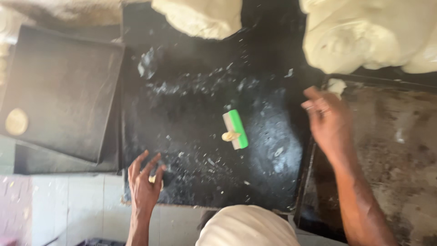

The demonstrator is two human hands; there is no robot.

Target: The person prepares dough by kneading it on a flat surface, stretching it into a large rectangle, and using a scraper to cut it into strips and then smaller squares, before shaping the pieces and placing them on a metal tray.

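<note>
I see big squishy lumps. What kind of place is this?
Probably a bakery or bread kitchen. Big dough lumps sit on a black floury worktop, a green scraper lies there, and a dark baking tray waits beside it.

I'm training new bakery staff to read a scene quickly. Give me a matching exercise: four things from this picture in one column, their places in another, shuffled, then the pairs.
Things:
1. scraper
2. flat disc
3. left hand
4. right hand

Places:
A. on the dark tray at left
B. near the board's front edge
C. middle of the black board
D. below the large dough mass at top right

Pairs: 1-C, 2-A, 3-B, 4-D
</note>
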